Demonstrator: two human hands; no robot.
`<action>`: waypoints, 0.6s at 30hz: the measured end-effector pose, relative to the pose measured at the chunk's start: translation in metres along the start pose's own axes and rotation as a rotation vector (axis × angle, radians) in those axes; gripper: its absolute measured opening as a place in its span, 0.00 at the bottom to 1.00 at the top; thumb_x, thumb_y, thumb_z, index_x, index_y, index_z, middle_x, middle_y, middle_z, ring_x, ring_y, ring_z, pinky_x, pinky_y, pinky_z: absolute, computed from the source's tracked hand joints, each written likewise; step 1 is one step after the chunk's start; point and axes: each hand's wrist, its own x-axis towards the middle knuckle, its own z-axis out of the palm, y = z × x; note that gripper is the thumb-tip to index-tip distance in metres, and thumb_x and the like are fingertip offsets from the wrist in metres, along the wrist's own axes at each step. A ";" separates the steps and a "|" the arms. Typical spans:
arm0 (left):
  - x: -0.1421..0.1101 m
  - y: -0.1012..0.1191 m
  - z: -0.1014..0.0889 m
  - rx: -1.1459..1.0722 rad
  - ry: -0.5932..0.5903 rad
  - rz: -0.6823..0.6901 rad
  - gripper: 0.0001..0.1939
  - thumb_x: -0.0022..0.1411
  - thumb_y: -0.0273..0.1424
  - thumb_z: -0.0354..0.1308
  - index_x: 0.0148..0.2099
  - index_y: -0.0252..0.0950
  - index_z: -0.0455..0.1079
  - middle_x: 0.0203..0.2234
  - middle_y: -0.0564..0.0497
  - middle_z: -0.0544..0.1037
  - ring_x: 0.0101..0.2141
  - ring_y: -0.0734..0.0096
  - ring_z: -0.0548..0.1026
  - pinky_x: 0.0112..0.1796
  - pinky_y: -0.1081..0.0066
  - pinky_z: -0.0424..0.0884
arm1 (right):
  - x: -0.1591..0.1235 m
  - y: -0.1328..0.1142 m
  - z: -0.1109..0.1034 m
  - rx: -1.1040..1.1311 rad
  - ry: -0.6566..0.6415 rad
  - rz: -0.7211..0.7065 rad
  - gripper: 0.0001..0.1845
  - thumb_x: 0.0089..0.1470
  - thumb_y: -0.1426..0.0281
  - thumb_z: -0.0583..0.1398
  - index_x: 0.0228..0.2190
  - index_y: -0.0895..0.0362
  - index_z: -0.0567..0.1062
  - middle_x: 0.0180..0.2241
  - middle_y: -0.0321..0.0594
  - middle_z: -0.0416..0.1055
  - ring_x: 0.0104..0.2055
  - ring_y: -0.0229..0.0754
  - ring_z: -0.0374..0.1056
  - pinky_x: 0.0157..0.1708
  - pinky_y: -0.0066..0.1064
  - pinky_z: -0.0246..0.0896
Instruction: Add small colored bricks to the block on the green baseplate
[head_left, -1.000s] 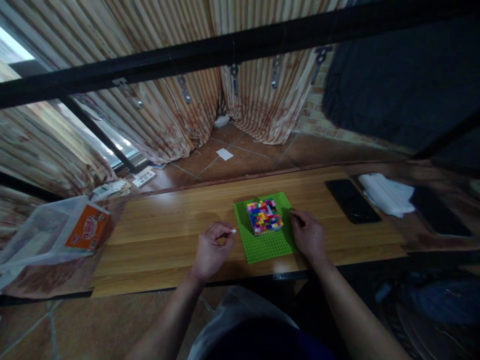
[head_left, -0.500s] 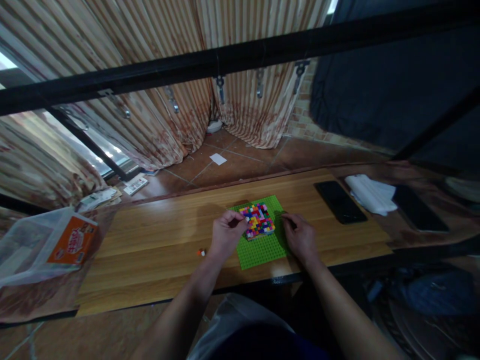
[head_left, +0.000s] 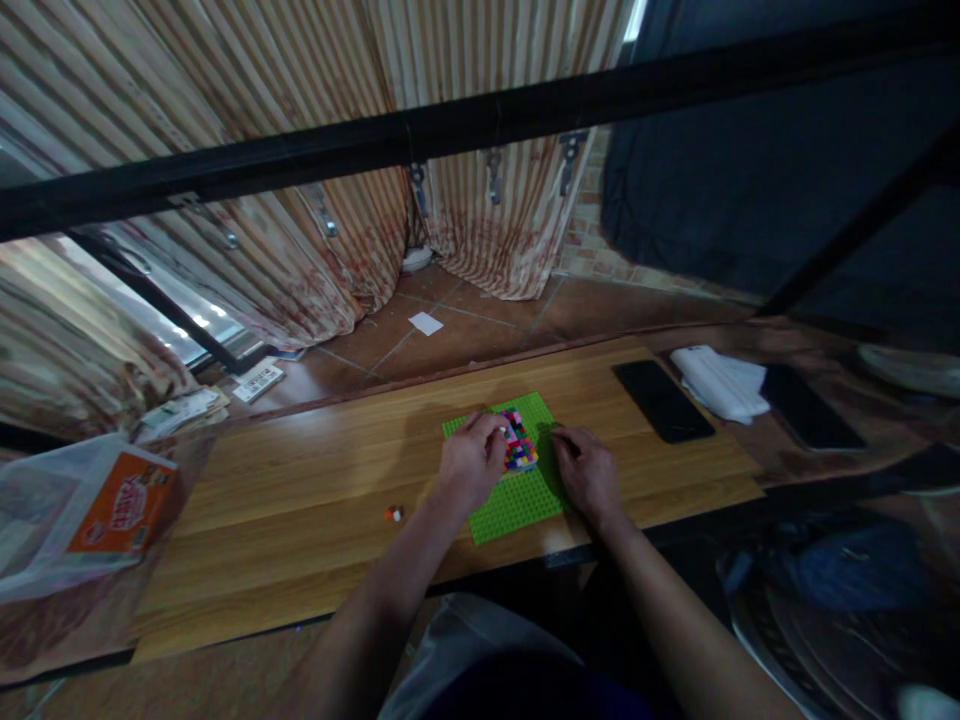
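A green studded baseplate lies on the wooden table. A block of small multicoloured bricks stands on the plate's far half. My left hand covers the block's left part, fingers curled and pinched on its top; what they pinch is hidden. My right hand rests on the plate's right edge with fingers curled, pressing beside the block. A tiny red-and-white brick piece lies loose on the table left of the plate.
A black phone lies right of the plate, then a folded white cloth and another dark phone. A clear bag with an orange label sits far left. A black bar crosses overhead.
My left hand moved right from the bare table onto the brick block, carrying a small white piece. A small red-and-white piece now lies on the table. The view shifted a little.
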 end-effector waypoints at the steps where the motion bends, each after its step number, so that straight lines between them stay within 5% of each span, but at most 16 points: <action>1: 0.001 0.000 0.001 0.035 -0.014 0.007 0.10 0.64 0.25 0.51 0.42 0.40 0.72 0.35 0.52 0.78 0.37 0.71 0.76 0.39 0.72 0.70 | 0.000 -0.001 0.000 0.000 0.002 -0.001 0.16 0.58 0.64 0.52 0.37 0.57 0.78 0.36 0.46 0.76 0.38 0.46 0.72 0.40 0.36 0.67; 8: 0.012 -0.006 0.007 0.332 -0.028 0.168 0.08 0.66 0.30 0.53 0.42 0.40 0.74 0.35 0.52 0.80 0.37 0.65 0.74 0.41 0.64 0.65 | 0.000 -0.002 -0.001 0.026 0.006 -0.009 0.15 0.58 0.65 0.52 0.36 0.57 0.77 0.35 0.46 0.76 0.37 0.45 0.72 0.40 0.36 0.67; 18: 0.021 -0.014 0.014 0.332 0.010 0.210 0.08 0.65 0.32 0.55 0.39 0.43 0.77 0.38 0.51 0.79 0.39 0.64 0.70 0.43 0.61 0.60 | 0.001 -0.004 -0.002 0.028 0.012 0.006 0.15 0.58 0.65 0.53 0.36 0.57 0.78 0.35 0.46 0.76 0.37 0.45 0.73 0.40 0.35 0.67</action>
